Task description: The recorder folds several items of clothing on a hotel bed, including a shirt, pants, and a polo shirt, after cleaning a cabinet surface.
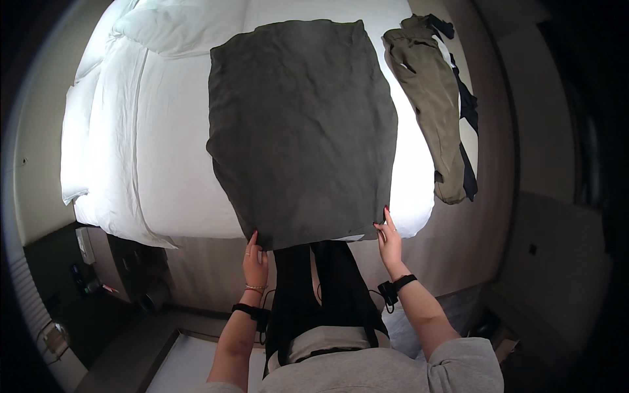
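Note:
A large dark grey cloth lies spread over the near part of a bed with white bedding. It has light wrinkles, and its near edge reaches past the mattress toward my legs. At its near left corner is my left hand, with the fingertips pinching the fabric. My right hand is at the near right corner, thumb and index finger on the edge; a small pale patch shows beside it, under the hem.
Olive-brown trousers lie along the bed's right side over dark clothing. White pillows are at the upper left. A nightstand stands at the lower left, and a clear plastic bag is on the floor at my right.

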